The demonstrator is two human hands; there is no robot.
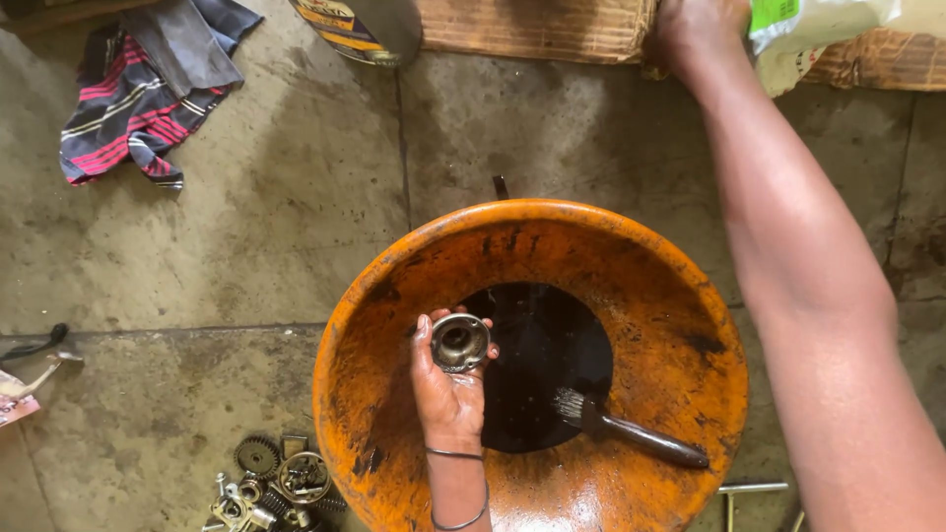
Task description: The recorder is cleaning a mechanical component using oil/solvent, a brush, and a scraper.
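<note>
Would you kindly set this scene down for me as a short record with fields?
Setting: stained concrete floor
Left hand: holds a round metal part over the orange basin
Right hand: stretched out to a white and green bag at the top edge
In basin: dark liquid; a brush lies in it
Floor, lower left: gears and small metal parts
Floor, upper left: striped cloth

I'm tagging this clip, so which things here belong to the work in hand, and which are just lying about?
In use:
left hand holding a round metal part
orange basin with dark liquid
brush
right hand at a white bag

Lying about:
striped cloth
gears and small metal parts
cardboard
</note>
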